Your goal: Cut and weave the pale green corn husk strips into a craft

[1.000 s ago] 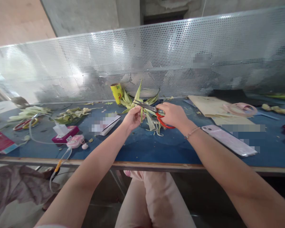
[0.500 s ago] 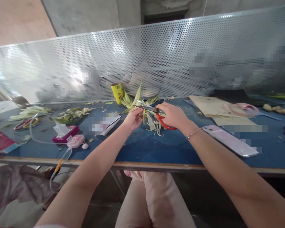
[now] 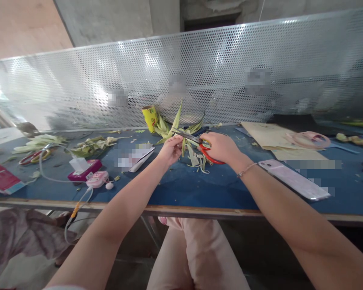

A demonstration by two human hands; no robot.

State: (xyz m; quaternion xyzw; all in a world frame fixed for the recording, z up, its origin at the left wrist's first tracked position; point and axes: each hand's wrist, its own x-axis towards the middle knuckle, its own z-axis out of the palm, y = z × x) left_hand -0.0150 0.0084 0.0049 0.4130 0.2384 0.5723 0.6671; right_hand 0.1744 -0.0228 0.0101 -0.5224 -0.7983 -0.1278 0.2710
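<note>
While my left hand (image 3: 171,150) pinches some husk (image 3: 176,121) at the fingertips, my right hand (image 3: 220,146) grips the scissors (image 3: 197,139) by their red handles, and the blades lie across the husk, very near these fingertips. The husk is at the middle of the desk (image 3: 199,191), just beside the yellow tube (image 3: 150,117). From my distant place, I cannot tell which leaf is between the blades, nor if they are parted. To cut well, I would hold the leaf tight, bring the left fingertips away from the edges, and close the scissors slowly.
</note>
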